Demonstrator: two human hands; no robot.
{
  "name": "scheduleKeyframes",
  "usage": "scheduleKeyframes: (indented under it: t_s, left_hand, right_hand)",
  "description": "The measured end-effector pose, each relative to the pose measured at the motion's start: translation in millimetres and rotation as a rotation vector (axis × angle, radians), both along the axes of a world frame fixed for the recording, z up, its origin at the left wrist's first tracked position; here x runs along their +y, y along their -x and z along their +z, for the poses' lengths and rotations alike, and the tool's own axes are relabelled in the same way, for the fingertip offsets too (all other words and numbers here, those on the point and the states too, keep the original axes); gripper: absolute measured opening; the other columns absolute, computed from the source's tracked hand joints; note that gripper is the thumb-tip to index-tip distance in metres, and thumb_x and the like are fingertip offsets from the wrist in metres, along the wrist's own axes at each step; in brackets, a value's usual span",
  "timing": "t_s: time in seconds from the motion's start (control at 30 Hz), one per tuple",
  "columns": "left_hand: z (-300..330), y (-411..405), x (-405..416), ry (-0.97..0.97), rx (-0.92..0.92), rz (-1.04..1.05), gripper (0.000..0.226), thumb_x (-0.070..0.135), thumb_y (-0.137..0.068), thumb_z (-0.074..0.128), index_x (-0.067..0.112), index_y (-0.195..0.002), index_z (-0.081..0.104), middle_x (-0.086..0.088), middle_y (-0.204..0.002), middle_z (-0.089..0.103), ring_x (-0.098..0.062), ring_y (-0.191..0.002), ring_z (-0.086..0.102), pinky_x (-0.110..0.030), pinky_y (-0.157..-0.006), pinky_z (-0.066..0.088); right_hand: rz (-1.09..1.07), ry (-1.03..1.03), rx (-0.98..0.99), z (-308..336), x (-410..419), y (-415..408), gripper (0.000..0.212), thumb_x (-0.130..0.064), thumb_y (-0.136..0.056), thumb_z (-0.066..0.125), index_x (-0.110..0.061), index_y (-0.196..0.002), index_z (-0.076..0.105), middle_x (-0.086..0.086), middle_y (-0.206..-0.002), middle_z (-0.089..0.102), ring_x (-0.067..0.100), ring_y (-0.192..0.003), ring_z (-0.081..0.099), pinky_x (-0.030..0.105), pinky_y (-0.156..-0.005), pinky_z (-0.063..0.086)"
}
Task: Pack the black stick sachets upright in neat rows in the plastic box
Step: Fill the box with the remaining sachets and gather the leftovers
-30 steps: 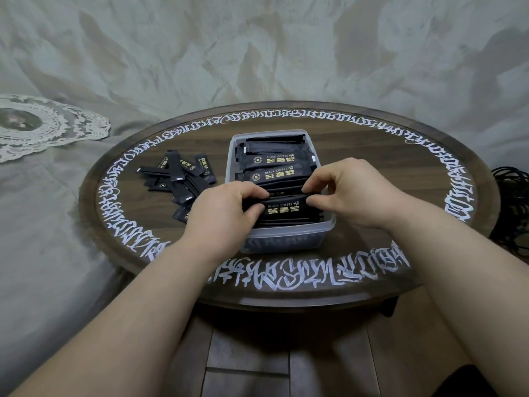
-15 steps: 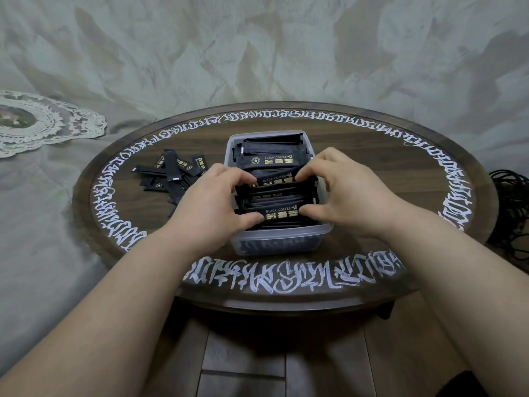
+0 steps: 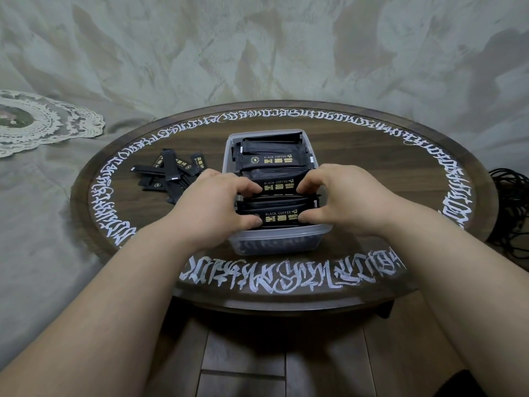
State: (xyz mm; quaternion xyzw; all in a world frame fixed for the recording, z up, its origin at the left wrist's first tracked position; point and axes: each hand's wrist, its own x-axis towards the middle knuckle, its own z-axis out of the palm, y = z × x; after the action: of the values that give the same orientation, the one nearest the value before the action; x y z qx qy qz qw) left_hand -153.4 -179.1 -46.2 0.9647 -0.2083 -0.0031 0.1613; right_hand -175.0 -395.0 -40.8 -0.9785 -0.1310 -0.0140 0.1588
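— What's nearest?

— The plastic box (image 3: 276, 244) on the round wooden table (image 3: 357, 173). The left hand (image 3: 213, 207) and right hand (image 3: 345, 202) pinch a bundle of black sachets (image 3: 279, 217) by its ends inside the box, thumbs in front, fingers curled behind.

— And beyond?

— More packed sachets (image 3: 270, 156) (gold print showing), loose sachets (image 3: 169, 173) left of the box, partly hidden by the left hand. A lace doily (image 3: 43, 121) far left, black cables (image 3: 512, 207) right.

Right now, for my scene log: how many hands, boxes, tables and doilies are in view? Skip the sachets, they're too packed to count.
Hands: 2, left hand and right hand
Box: 1
Table: 1
Doily: 1
Total: 5
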Motion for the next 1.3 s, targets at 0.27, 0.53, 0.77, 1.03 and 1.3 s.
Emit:
scheduleKeyframes:
  t_s: [0.27,0.53,0.77,1.03,1.3]
  left_hand:
    - [-2.0,0.4,-1.4,0.019,-0.028,0.031,0.043,0.041,-0.080,0.072,0.040,-0.122,0.061,0.009,-0.113,0.061,-0.009,-0.122,0.039,-0.026,-0.094,0.036]
    - [2.1,5.2,-3.9,0.124,-0.048,0.043,0.022,0.030,-0.083,0.072,0.033,-0.105,0.070,0.012,-0.095,0.067,-0.002,-0.079,0.057,-0.017,-0.073,0.041]
    - [7.3,10.3,1.1,0.150,0.083,-0.007,0.034,0.031,-0.078,0.077,0.036,-0.111,0.068,0.023,-0.089,0.063,0.009,-0.078,0.057,-0.004,-0.072,0.040]
    - [8.9,10.6,0.5,0.149,0.117,-0.033,0.038,0.029,-0.079,0.076,0.035,-0.116,0.067,0.024,-0.090,0.063,0.006,-0.085,0.057,-0.001,-0.074,0.035]
    - [2.2,5.4,-2.4,0.243,-0.190,0.053,0.033,0.028,-0.083,0.072,0.032,-0.115,0.068,0.017,-0.102,0.064,0.000,-0.089,0.053,-0.015,-0.080,0.036]
  right_hand:
    - [-0.007,-0.026,0.005,0.3,0.7,0.7,0.041,-0.037,-0.078,0.073,-0.028,-0.116,0.062,-0.010,-0.112,0.063,0.012,-0.103,0.056,0.028,-0.088,0.044]
    - [-0.035,-0.105,-0.038,-0.4,-4.0,0.5,0.021,-0.028,-0.079,0.071,-0.030,-0.099,0.067,-0.014,-0.092,0.063,0.002,-0.074,0.053,0.019,-0.067,0.039]
    - [0.053,-0.203,0.110,11.1,-10.4,7.0,0.030,-0.029,-0.076,0.076,-0.029,-0.105,0.068,-0.021,-0.080,0.060,-0.017,-0.061,0.051,0.002,-0.056,0.035]
    - [0.088,-0.233,0.123,10.6,-11.3,10.8,0.023,-0.027,-0.080,0.074,-0.028,-0.102,0.072,-0.023,-0.080,0.062,-0.021,-0.061,0.050,0.000,-0.058,0.033]
    - [-0.019,-0.291,-0.121,9.5,-5.5,7.5,0.030,-0.028,-0.080,0.074,-0.027,-0.109,0.069,-0.042,-0.052,0.047,-0.025,-0.062,0.045,0.001,-0.058,0.030]
